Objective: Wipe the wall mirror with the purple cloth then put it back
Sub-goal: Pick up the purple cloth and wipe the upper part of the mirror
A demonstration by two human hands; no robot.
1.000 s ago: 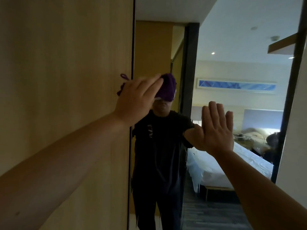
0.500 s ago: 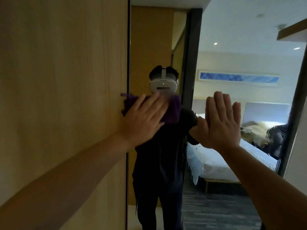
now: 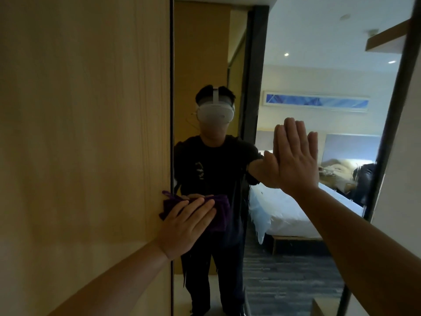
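Left hand (image 3: 184, 226), fingers straight, presses the purple cloth (image 3: 218, 212) flat against the wall mirror (image 3: 296, 270) beside its left edge; right hand (image 3: 293, 160), released, palm flat on the glass, higher up.

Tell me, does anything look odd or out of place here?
Nothing is damaged or spilled. One oddity: the right hand lies flat and bare on the wall mirror, while the left hand presses the purple cloth against it.

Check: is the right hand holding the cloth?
No, the right hand lies flat and bare on the mirror; the left hand presses the cloth.
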